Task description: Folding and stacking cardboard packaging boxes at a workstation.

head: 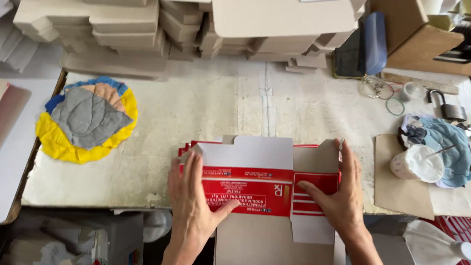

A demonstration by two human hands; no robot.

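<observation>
Two flat hands are pressed on a red-and-white carton blank (259, 190) at the table's near edge, left hand (192, 197) and right hand (337, 191) open, grasping nothing; folding seems underway, and a firm crease is likely called for next.

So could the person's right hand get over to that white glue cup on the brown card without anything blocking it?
Probably yes. The right hand rests on the red and white carton, and the white cup stands just to its right on the brown card. Only bare table and card lie between them.
</observation>
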